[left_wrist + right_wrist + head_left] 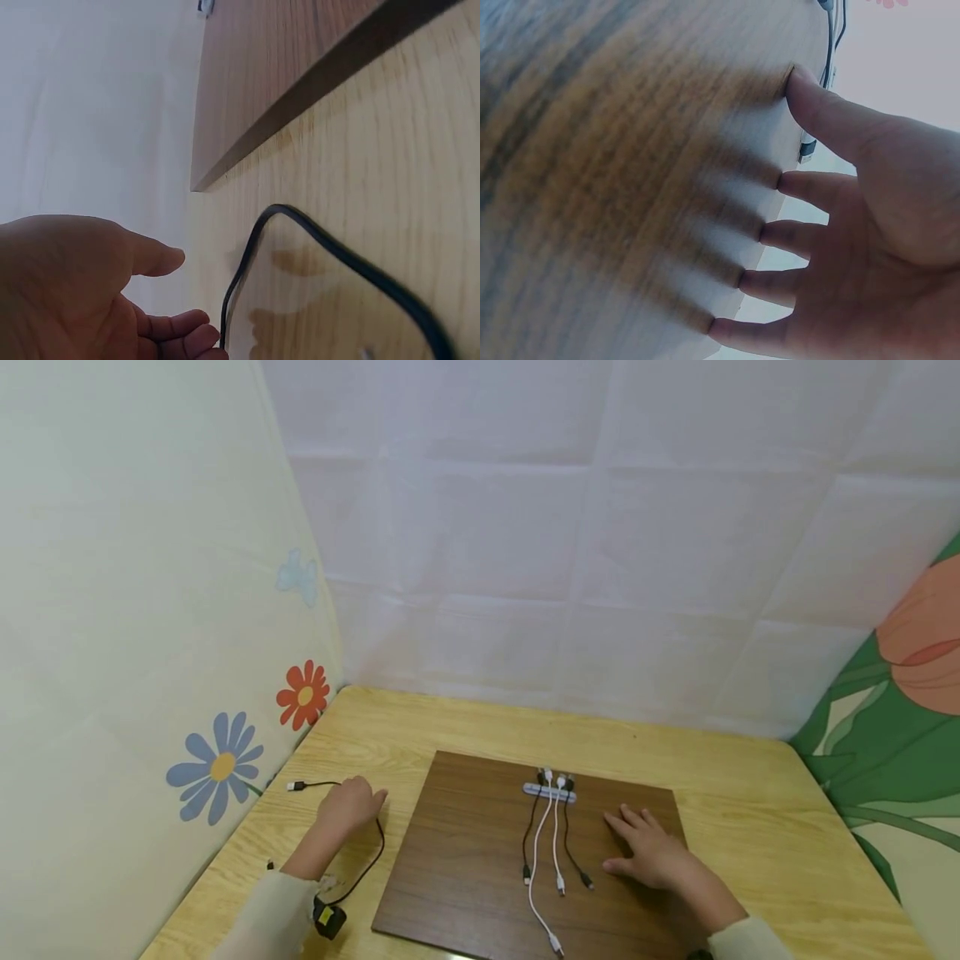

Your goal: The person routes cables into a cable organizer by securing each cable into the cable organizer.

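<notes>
On the wooden table, my left hand (351, 808) is over a black USB cable (382, 842). In the left wrist view, the thumb stands apart from the loosely bent fingers, and the black cable (330, 244) passes right by the fingertips; whether they touch it I cannot tell. The cable's USB plug (296, 786) lies left of that hand. My right hand (652, 852) rests with spread fingertips on the right part of a dark brown board (450, 843). A pale cable holder (549, 792) near the board's far edge carries two white cables (536, 868) and two black cables (573, 852).
A small black box with a yellow label (327, 917) is beside the left cuff. Near the table's left edge lies a small dark connector (270, 865). White cloth (525, 568) hangs behind the table, with flower-printed cloth (180, 610) at both sides.
</notes>
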Demonstrator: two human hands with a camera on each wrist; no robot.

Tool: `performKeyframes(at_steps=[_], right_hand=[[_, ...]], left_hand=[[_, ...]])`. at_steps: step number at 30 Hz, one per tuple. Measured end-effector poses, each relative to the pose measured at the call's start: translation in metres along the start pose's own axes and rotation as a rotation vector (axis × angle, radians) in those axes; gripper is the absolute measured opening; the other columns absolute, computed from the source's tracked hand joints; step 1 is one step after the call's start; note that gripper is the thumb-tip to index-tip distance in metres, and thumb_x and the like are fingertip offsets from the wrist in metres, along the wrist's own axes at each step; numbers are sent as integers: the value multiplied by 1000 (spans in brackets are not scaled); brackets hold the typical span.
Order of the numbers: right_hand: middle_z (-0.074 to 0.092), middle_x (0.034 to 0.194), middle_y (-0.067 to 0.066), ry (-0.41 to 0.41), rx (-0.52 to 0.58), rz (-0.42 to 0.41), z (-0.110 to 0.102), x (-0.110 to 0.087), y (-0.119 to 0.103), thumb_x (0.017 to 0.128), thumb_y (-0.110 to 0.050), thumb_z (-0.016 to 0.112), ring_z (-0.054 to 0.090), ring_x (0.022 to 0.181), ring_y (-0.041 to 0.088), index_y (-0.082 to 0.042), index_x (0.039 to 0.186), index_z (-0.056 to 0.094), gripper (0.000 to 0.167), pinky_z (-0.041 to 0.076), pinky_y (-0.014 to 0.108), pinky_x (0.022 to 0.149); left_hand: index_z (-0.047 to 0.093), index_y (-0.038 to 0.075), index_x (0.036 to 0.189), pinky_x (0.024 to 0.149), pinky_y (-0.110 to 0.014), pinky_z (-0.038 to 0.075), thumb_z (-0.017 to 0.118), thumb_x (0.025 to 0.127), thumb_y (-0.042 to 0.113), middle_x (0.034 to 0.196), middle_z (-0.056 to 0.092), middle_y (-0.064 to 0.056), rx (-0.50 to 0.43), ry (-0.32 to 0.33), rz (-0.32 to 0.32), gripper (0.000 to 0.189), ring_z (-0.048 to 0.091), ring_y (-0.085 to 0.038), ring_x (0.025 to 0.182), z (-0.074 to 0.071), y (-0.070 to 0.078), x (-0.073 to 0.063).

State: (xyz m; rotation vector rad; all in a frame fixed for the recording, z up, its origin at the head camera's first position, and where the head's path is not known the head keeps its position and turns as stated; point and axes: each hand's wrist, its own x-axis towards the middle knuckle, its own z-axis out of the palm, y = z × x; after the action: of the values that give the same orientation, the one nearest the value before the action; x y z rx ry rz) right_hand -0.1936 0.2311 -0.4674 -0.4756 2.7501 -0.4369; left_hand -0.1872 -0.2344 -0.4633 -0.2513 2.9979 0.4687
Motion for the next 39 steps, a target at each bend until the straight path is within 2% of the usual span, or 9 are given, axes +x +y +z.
performKeyframes(at_steps=[4, 8, 17, 23, 26, 33, 39], right_hand=[[30, 156, 34, 0, 3, -3, 1, 1, 1, 86, -49, 75, 20, 141, 64, -3, 150, 45, 85, 27, 83, 97], [29, 157, 34, -2, 12, -2, 2, 0, 2, 87, -50, 75, 19, 141, 64, -2, 150, 45, 85, 26, 84, 97], [29, 157, 34, -6, 6, -1, 2, 0, 2, 87, -50, 74, 19, 141, 63, -2, 150, 44, 84, 25, 83, 98], [29, 157, 34, -3, 3, -5, 2, 0, 2, 88, -48, 74, 19, 141, 63, -2, 150, 45, 83, 26, 83, 98], [27, 158, 33, -12, 20, 1, 1, 0, 1, 88, -49, 73, 17, 142, 62, -2, 151, 44, 84, 25, 83, 99], [25, 159, 32, -24, 35, 13, 2, 1, 1, 88, -49, 73, 15, 144, 61, -3, 152, 42, 85, 24, 82, 100], [25, 159, 33, -16, 27, 10, 2, 0, 1, 88, -49, 73, 15, 143, 61, -3, 152, 43, 84, 24, 82, 100]], left_hand=[[51, 5, 69, 53, -32, 39, 53, 104, 31, 65, 48, -8, -14, -49, -18, 44, 48, -21, 58, 1, -5, 1], [44, 11, 62, 52, -30, 34, 50, 105, 31, 62, 42, -4, -6, -95, -28, 48, 43, -19, 56, 1, -7, 4], [49, 9, 65, 57, -33, 37, 50, 104, 27, 66, 48, -7, 34, -125, -40, 43, 47, -22, 61, 2, -6, 11], [57, 6, 74, 61, -34, 40, 48, 102, 15, 75, 54, -9, 67, -159, -52, 31, 50, -24, 67, 2, -2, 14], [58, 6, 72, 60, -34, 40, 48, 100, 11, 74, 55, -10, 67, -174, -54, 30, 49, -24, 66, 2, -2, 16], [61, 7, 75, 67, -34, 40, 48, 99, 9, 75, 56, -7, 80, -181, -35, 27, 49, -23, 67, 6, -1, 20], [63, 6, 80, 66, -36, 42, 48, 100, 9, 76, 58, -7, 100, -185, -44, 26, 52, -24, 67, 7, 3, 22]])
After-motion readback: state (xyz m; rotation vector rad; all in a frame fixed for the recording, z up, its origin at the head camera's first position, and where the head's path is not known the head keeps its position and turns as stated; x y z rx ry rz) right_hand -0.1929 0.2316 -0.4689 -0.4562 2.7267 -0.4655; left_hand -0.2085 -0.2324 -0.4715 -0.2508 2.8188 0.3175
